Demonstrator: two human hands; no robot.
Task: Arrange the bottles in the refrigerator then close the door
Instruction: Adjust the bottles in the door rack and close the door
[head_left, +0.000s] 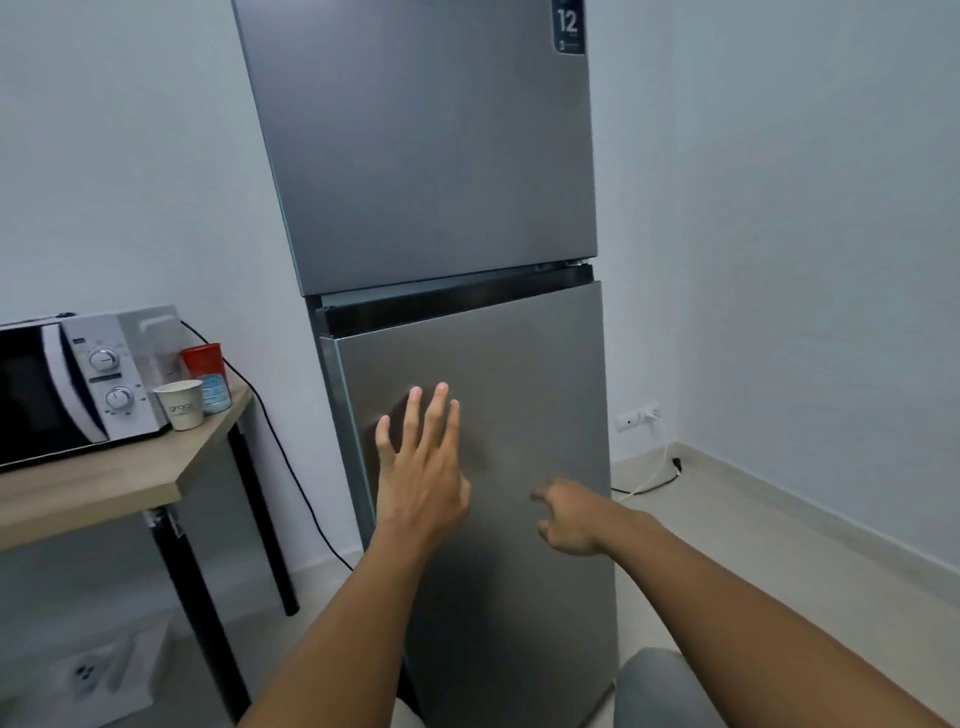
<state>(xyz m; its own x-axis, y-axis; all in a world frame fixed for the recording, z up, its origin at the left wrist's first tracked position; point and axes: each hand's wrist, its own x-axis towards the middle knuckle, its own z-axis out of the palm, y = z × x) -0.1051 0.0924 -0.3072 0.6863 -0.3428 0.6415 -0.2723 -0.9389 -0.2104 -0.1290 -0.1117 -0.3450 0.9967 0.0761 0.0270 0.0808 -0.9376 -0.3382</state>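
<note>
A tall grey two-door refrigerator (436, 156) fills the middle of the head view. Its lower door (530, 395) looks nearly or fully closed, with a dark gap along its top edge. My left hand (421, 467) is flat with fingers spread, at or just off the left part of that lower door. My right hand (569, 519) hovers lower and to the right in front of the same door, fingers loosely curled and blurred, holding nothing. No bottles show outside the refrigerator; its inside is hidden.
A wooden table (130, 483) with black legs stands to the left, carrying a microwave (78, 384), a paper cup (180, 404) and a red-lidded container (208, 374). A black cable hangs between table and refrigerator. White walls close the corner; a wall socket (636, 418) sits low at right.
</note>
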